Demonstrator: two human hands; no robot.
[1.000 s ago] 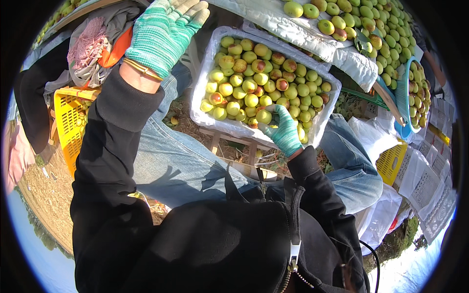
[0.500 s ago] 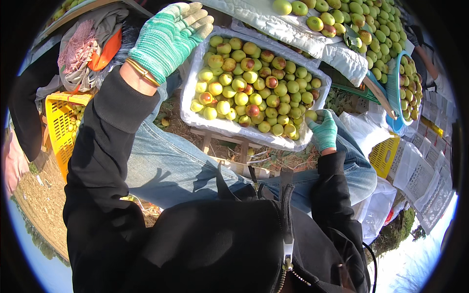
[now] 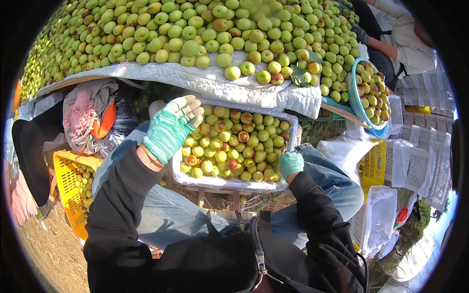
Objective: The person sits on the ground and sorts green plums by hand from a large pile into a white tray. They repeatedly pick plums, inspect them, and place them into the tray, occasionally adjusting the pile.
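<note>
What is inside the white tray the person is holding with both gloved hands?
The white tray is filled with small round green-yellow fruits, some blushed red. Only the top layer shows; anything beneath and the tray's floor are covered.

Strong daylight falls from the upper right, hard and direct. The heap of green fruit [image 3: 195,29] on the padded table [image 3: 195,80] is brightly lit, with small glints on many skins and the far fruit near the top edge slightly washed out. The white plastic sacks [image 3: 381,215] at the right glare almost to blank. Deep shade lies under the table's near edge, and the dark sleeves [image 3: 122,215] lose nearly all detail. The white tray of fruit [image 3: 234,183] sits half in soft shadow. Focus is sharp at centre; toward the round black rim, shapes bend, smear and soften, and the corners are wholly black.
</note>
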